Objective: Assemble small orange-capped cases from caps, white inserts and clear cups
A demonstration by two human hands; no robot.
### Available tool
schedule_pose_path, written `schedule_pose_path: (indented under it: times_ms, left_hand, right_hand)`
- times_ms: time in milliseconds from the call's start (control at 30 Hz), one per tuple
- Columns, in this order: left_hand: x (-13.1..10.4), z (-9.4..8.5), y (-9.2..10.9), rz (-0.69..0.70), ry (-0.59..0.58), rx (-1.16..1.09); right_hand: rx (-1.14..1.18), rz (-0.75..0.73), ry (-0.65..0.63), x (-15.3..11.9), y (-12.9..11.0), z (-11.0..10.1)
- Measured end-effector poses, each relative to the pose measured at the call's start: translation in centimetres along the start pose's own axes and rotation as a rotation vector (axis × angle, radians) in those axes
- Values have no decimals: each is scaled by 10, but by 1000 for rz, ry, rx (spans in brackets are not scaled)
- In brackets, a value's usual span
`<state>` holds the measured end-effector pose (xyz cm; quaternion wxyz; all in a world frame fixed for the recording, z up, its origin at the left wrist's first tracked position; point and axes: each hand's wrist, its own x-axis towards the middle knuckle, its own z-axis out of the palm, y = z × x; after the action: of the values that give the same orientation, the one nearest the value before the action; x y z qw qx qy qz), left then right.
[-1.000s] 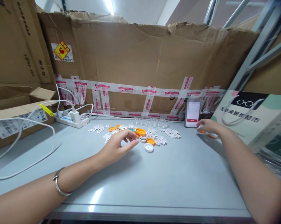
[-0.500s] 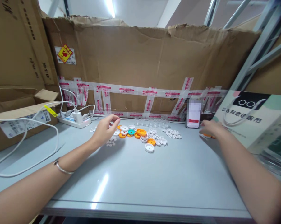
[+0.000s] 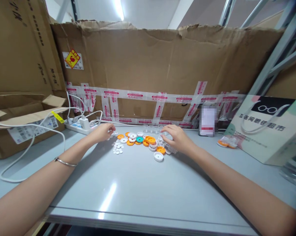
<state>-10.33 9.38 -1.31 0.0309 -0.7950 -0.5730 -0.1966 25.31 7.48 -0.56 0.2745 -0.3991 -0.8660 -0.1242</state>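
At the left end of the parts, my left hand (image 3: pixel 104 132) has its fingers curled in, thumb near fingertips; whatever they hold, if anything, is too small to make out. It is beside small white discs (image 3: pixel 118 147). My right hand (image 3: pixel 177 139) reaches over white lacy plastic pieces (image 3: pixel 169 149) with fingers apart, fingertips near a row of clear plastic cups (image 3: pixel 150 129). Between the hands lie round orange caps (image 3: pixel 150 140), white caps (image 3: pixel 158 156) and one teal cap (image 3: pixel 139 140), partly overlapping.
A phone (image 3: pixel 208 120) leans upright at the back right. Beside a paper bag (image 3: pixel 263 131) sit clear-and-orange assembled pieces (image 3: pixel 227 143). At left are a power strip (image 3: pixel 76 126), a white cable (image 3: pixel 64 141) and an open carton (image 3: pixel 27 114). Tall cardboard (image 3: pixel 138 65) walls the back.
My right hand has come left from the assembled pieces by the bag to the lacy pieces and clear cups. My left hand has moved left, off the caps. The view has shifted slightly.
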Motion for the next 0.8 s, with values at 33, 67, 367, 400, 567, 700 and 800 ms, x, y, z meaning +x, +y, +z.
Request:
schedule_pose_path:
  times_ms: [33, 67, 367, 400, 567, 700, 800]
  left_hand:
    - [0, -2, -4, -17, -10, 17]
    - [0, -5, -8, -29, -23, 32]
    - [-4, -27, -2, -18, -144, 115]
    - [-4, -29, 1, -15, -147, 117]
    - [-8, -21, 1, -37, -216, 92]
    - [-8, -16, -2, -62, -154, 66]
    - [-7, -22, 11, -54, -19, 23]
  right_hand:
    - [21, -25, -14, -1, -6, 2]
    - [39, -44, -27, -2, -9, 4]
    - [101, -77, -73, -4, -5, 5]
    - [104, -74, -73, -4, -5, 5]
    - [123, -74, -86, -4, -6, 5]
    - [142, -67, -97, -3, -6, 2]
    - [155, -32, -90, -1, -4, -3]
